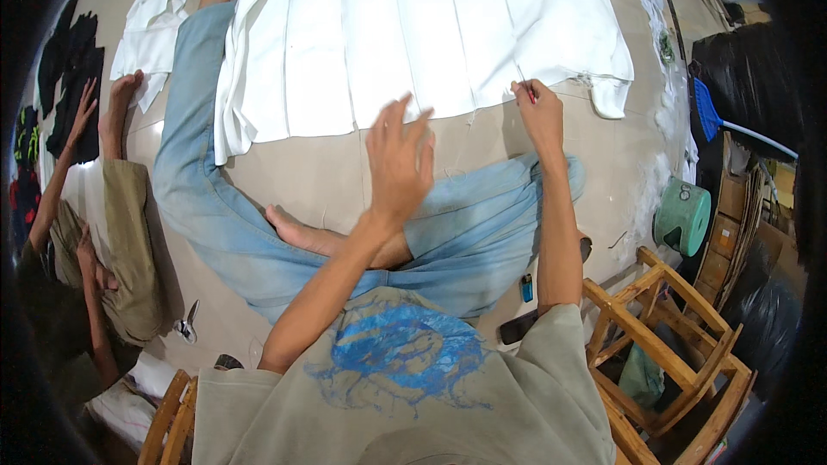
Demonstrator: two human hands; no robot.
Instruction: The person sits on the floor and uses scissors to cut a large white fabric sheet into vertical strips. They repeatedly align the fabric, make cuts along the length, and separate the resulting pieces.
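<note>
White cloth (379, 43) lies spread on the floor in front of me, in long strips side by side with thin dark lines between them. At its near right edge my right hand (541, 116) is closed around a small thin tool (531, 97) with a bit of red. The tool's slim tip points up over the cloth; its exact kind is too small to tell. My left hand (401, 159) is raised just short of the cloth's near edge, its fingers apart, slightly blurred and holding nothing. A bunched fold of the cloth lies to the right of the tool.
At the left sits another person, whose hand (83, 112) rests near dark cloth (77, 77). White scraps (153, 30) lie beyond. On my right are a wooden stool (663, 353), a green tub (682, 217), a blue dustpan (706, 110), a phone (517, 327) and a lighter (526, 288).
</note>
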